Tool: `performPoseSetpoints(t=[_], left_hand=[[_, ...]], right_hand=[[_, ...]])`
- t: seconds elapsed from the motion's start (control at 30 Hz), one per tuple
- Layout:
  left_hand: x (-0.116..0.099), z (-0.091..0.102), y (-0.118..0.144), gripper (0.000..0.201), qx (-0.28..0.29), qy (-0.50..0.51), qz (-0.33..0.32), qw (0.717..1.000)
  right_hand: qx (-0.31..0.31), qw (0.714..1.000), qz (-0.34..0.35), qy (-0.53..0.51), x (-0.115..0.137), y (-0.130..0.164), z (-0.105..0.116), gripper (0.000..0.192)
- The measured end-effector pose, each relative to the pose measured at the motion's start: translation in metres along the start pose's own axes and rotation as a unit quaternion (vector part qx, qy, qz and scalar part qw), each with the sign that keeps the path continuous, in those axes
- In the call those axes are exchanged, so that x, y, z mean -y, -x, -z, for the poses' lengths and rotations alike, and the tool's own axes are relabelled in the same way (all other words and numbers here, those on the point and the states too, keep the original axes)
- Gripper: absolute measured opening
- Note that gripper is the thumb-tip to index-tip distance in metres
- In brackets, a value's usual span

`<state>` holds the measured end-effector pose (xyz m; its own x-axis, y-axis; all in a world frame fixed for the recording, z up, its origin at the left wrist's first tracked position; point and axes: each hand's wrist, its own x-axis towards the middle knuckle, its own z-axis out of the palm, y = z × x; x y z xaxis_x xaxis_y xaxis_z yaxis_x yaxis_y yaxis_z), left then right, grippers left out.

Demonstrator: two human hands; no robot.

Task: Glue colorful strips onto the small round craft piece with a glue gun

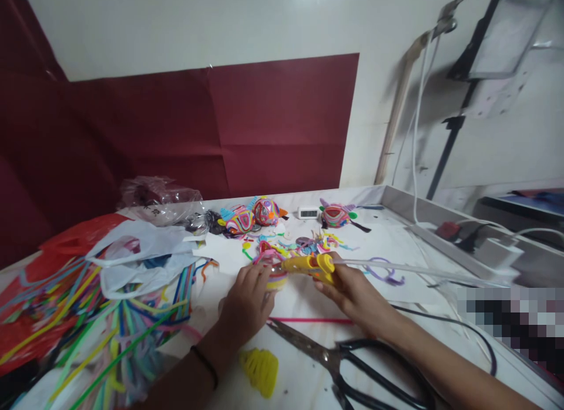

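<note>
Three finished fuzzy figures [264, 213] of coiled pipe cleaner sit at twelve o'clock on the white surface [299, 392], and a fourth, striped piece [277, 278] lies under the left hand [247, 301], whose fingers curl closed on it. The right hand [352, 292] grips one yellow glue gun [311, 266]. One pair of black scissors [343, 363] lies at six o'clock; a white plastic bag [141, 251] at nine o'clock holds loose pipe cleaners [88, 316].

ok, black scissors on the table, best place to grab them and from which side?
Take the scissors by the black handle loops, coming from the near right edge. The blades point away to the left, toward the left hand, so the loops are the near, blunt end. They lie flat on the white table, just below the right hand, which holds the yellow glue gun.
</note>
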<state>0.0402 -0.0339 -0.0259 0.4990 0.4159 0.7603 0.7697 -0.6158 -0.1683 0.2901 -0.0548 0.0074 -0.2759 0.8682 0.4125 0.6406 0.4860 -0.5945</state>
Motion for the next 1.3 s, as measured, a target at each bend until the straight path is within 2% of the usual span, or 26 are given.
performPoseSetpoints(t=[0.27, 0.47, 0.73, 0.87, 1.0, 1.17, 1.3], left_hand=[[0.001, 0.0, 0.001, 0.042, -0.001, 0.0, -0.001, 1.0], [0.001, 0.0, 0.001, 0.041, 0.004, 0.016, 0.007, 1.0], [0.001, 0.0, 0.001, 0.044, 0.007, 0.024, 0.006, 1.0], [0.001, 0.001, 0.0, 0.043, 0.004, 0.022, 0.006, 1.0], [0.0, 0.002, -0.001, 0.041, 0.003, 0.026, 0.008, 1.0], [0.001, 0.001, 0.0, 0.04, -0.003, 0.024, 0.004, 1.0], [0.0, 0.001, 0.0, 0.041, -0.004, 0.022, 0.004, 1.0]], right_hand=[[0.012, 0.998, 0.056, 0.017, -0.001, 0.007, -0.01, 0.017], [0.012, 0.997, 0.052, 0.061, 0.009, 0.01, -0.009, 0.019], [-0.036, 0.983, 0.158, 0.09, 0.004, 0.008, -0.014, 0.019], [-0.045, 0.976, 0.184, 0.109, 0.005, 0.008, -0.013, 0.02], [-0.043, 0.981, 0.163, 0.097, 0.005, 0.009, -0.01, 0.018], [-0.026, 0.996, 0.064, 0.057, -0.003, 0.007, -0.007, 0.016], [-0.019, 1.0, -0.003, -0.002, -0.013, 0.001, -0.004, 0.022]])
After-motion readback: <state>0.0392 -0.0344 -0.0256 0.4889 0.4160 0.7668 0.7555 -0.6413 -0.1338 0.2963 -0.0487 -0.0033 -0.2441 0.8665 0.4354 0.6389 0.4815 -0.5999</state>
